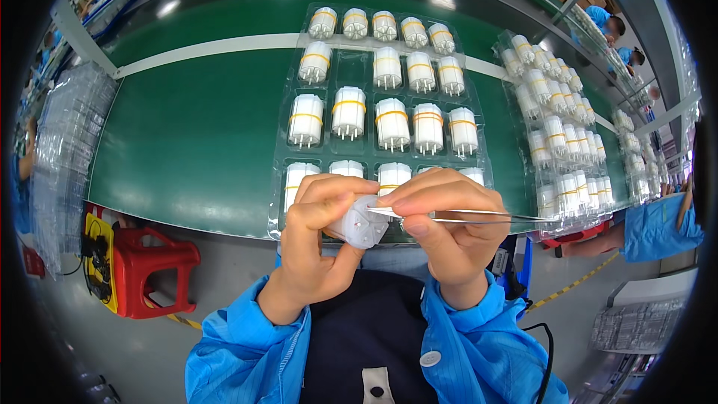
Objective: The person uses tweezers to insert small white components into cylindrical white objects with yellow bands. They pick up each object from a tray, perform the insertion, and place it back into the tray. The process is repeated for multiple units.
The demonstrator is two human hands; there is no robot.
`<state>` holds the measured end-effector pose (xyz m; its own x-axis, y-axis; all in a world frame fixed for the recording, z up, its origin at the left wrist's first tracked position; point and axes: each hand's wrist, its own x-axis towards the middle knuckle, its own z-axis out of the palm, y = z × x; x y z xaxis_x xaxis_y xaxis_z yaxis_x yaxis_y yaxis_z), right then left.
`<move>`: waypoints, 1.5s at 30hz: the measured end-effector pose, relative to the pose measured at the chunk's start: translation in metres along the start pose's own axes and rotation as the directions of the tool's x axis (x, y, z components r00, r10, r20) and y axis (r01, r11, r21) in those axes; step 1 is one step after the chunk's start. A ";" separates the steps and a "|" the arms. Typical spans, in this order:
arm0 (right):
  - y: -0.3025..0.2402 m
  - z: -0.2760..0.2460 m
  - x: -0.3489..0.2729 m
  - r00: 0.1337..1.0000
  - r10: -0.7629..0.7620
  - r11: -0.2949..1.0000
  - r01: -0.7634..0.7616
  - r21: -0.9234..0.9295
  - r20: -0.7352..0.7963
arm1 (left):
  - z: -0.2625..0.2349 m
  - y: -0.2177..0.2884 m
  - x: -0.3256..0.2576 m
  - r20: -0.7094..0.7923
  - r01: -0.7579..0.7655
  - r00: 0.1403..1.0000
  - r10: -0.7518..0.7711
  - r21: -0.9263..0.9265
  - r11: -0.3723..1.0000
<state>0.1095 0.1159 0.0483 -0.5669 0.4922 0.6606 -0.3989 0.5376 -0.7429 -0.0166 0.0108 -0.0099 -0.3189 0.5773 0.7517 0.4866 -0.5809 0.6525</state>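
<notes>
Your left hand (318, 236) curled round whitish part (364, 230), near side of tray (282, 146) | right hand (460, 232) pinching tweezers (486, 215), tips at its face | part looks mid-work; one far-left pocket (354, 69) vacant, banded units (348, 114) seated, finished or not unclear
</notes>
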 end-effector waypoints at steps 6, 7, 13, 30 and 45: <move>-0.005 0.001 0.002 0.999 -0.009 0.994 0.014 -0.110 0.040 | -0.002 -0.001 -0.001 0.024 -0.026 0.999 0.025 0.053 0.998; -0.006 0.001 0.003 0.998 -0.014 0.989 0.023 -0.146 0.060 | -0.002 -0.001 -0.001 0.026 -0.026 0.999 0.025 0.065 0.998; -0.009 -0.001 0.010 0.991 -0.048 0.986 0.067 -0.155 0.124 | -0.003 0.005 -0.001 0.035 -0.004 0.999 0.005 -0.003 1.000; -0.005 0.005 -0.019 0.982 0.061 0.990 -0.038 0.133 -0.178 | 0.006 0.007 0.003 0.015 0.146 0.989 -0.147 0.064 0.987; -0.004 0.017 -0.020 0.968 0.165 0.970 -0.124 0.211 -0.188 | 0.009 0.012 0.005 -0.083 0.040 0.997 -0.010 0.373 0.927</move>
<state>0.1104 0.0920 0.0361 -0.4794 0.6940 0.5372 -0.4682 0.3155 -0.8254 -0.0049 0.0121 0.0004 -0.3896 0.5334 0.7508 0.7416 -0.3017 0.5992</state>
